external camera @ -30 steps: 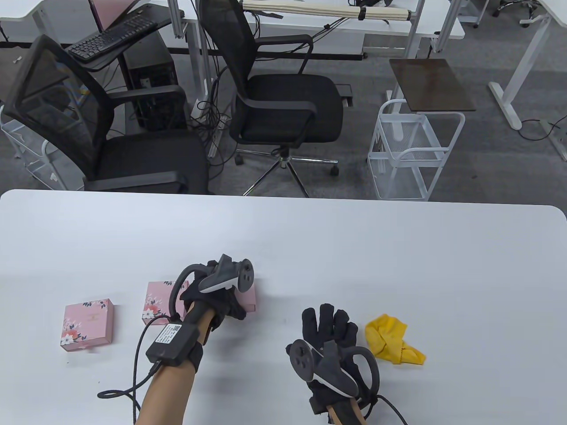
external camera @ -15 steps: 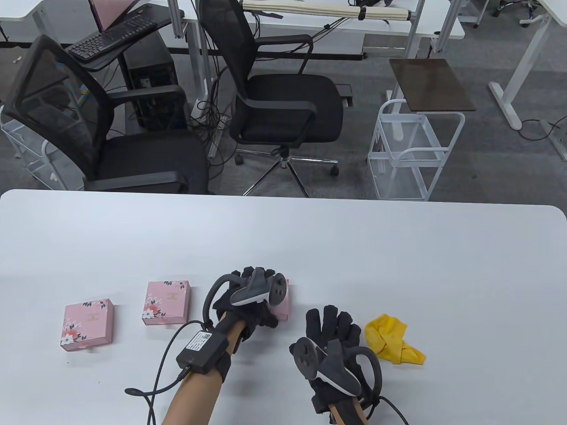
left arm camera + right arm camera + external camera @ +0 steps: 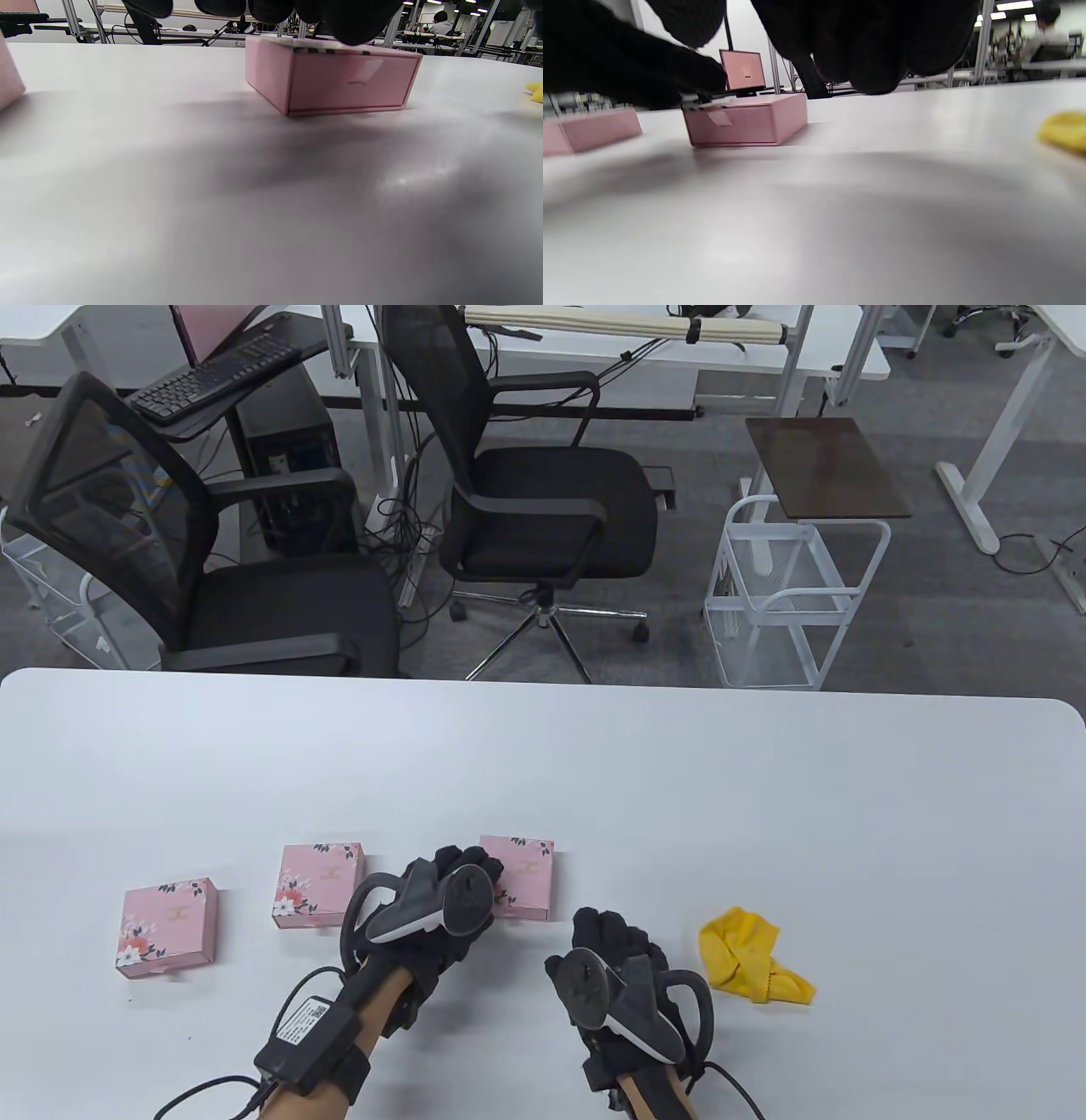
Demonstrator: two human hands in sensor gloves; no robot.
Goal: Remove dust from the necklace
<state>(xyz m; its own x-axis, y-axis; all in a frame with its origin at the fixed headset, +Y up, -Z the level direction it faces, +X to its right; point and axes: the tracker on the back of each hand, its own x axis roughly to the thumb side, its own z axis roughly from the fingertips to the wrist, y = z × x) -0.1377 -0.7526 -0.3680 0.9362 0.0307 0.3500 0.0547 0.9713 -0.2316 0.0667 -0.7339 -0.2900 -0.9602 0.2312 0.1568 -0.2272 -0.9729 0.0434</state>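
1. Table view: three pink boxes in a row on the white table [image 3: 764, 814], closed, so necklace itself nowhere visible; presumably inside one, cannot tell which.
2. Left box [image 3: 168, 931] at 9 o'clock of the middle box [image 3: 318, 886], well apart; right box [image 3: 519, 877] at 3 o'clock of the middle one.
3. Left hand [image 3: 433, 912] at 8 o'clock of the right box, fingers stretched forward, tips on its near left corner, grasping nothing.
4. Right hand [image 3: 619, 976] at 5 o'clock of that box, apart from it, fingers loosely bent, released.
5. Yellow cloth [image 3: 751, 955] crumpled at 3 o'clock of the right hand, untouched.
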